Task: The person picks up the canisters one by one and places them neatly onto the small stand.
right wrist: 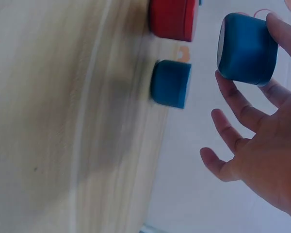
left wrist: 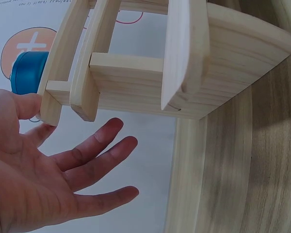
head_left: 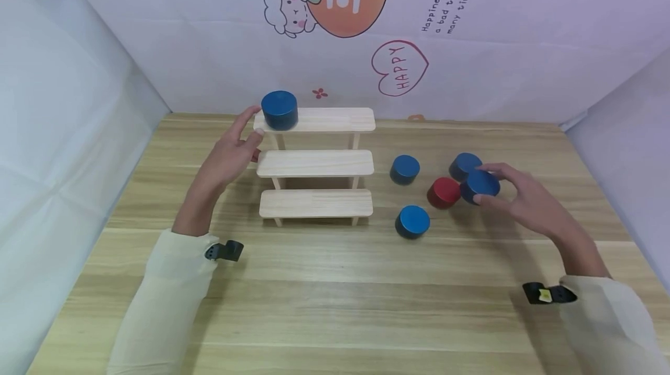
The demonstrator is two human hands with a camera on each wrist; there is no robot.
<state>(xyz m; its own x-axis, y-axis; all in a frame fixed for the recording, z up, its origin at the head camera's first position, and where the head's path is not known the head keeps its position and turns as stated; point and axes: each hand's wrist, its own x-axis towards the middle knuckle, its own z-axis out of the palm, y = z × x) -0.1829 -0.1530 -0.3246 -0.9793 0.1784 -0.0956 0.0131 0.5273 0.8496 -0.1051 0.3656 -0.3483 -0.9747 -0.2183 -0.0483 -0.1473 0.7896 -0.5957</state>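
My left hand (head_left: pixel 227 157) holds the left end of a three-tier wooden display shelf (head_left: pixel 316 164) at its top tier, thumb at the front edge and index finger at the back. The other fingers spread loosely in the left wrist view. Right beside that grip, a blue round tin (head_left: pixel 280 111) sits on the top tier's left end. On the right, my right hand (head_left: pixel 531 206) pinches another blue round tin (head_left: pixel 479 184) between thumb and fingers. The right wrist view shows this held tin (right wrist: pixel 245 48) raised above the wood tabletop, with the ring and little fingers free.
A red round tin (head_left: pixel 444 193) stands just left of the held one, and a blue tin (head_left: pixel 464 165) behind it. Two more blue tins, one farther back (head_left: pixel 405 170) and one nearer (head_left: pixel 412 222), stand between these and the shelf. A printed white cloth (head_left: pixel 209 61) hangs behind the table.
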